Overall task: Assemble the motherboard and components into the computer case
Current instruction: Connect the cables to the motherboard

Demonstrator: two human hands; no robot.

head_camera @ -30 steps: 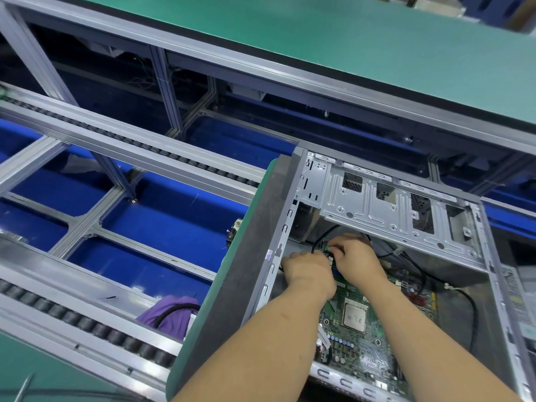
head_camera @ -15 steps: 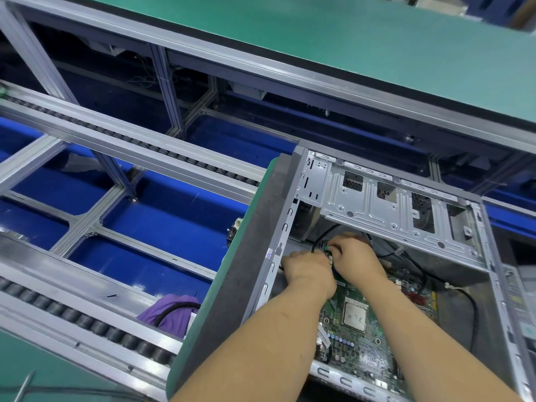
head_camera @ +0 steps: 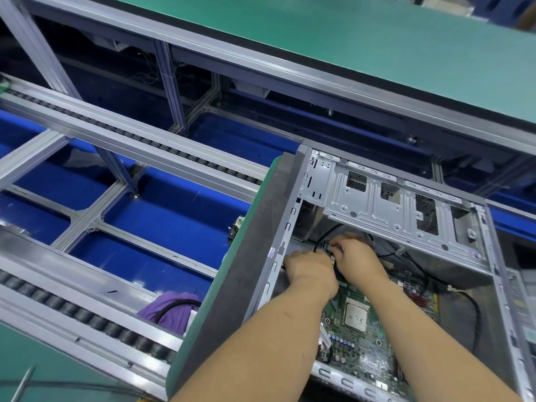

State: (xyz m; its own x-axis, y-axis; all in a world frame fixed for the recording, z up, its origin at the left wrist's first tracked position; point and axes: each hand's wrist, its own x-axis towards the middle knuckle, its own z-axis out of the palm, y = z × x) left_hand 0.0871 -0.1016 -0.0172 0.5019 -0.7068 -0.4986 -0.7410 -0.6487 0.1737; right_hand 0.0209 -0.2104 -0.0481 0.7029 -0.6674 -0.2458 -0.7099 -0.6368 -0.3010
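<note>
Here both hands, left hand (head_camera: 311,266) and right hand (head_camera: 358,255), pinch a small connector (head_camera: 327,247) at the motherboard (head_camera: 359,340)'s far edge; skewed pressure could bend pins.

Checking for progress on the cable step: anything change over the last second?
Almost nothing. Both hands, left hand and right hand, stay together at the far corner of the motherboard inside the case, fingers working a small connector on the black cable. Only slight finger shifts; the grip itself is too hidden to judge. Nothing taken up or let go.
</note>
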